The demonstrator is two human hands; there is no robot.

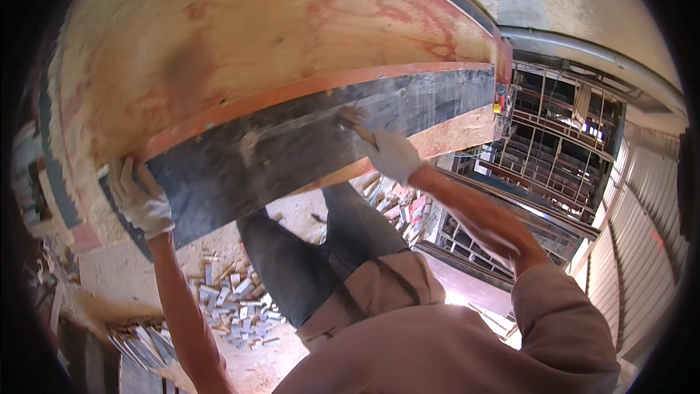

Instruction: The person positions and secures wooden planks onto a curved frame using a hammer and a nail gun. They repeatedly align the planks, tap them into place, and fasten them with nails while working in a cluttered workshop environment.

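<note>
A long dark-faced board (306, 153), scuffed and streaked with pale marks, lies across the near side of a stained wooden worktop (262, 27). My left hand (139, 197), in a pale work glove, holds the board's left end, its fingers reaching to the far edge. My right hand (391, 156), also gloved, grips the handle of a short hand tool (358, 127) over the board's right half. The tool's head is blurred, so its kind is unclear. An orange-red strip (306, 88) runs along the board's far edge.
Small wood offcuts (235, 295) lie heaped on the floor by my legs, with more scraps (402, 202) to the right. Thin strips (145, 345) are stacked at lower left. Metal racking (563, 137) and a corrugated sheet wall (640, 219) stand at right. A yellow-and-red item (497, 101) sits at the worktop's right end.
</note>
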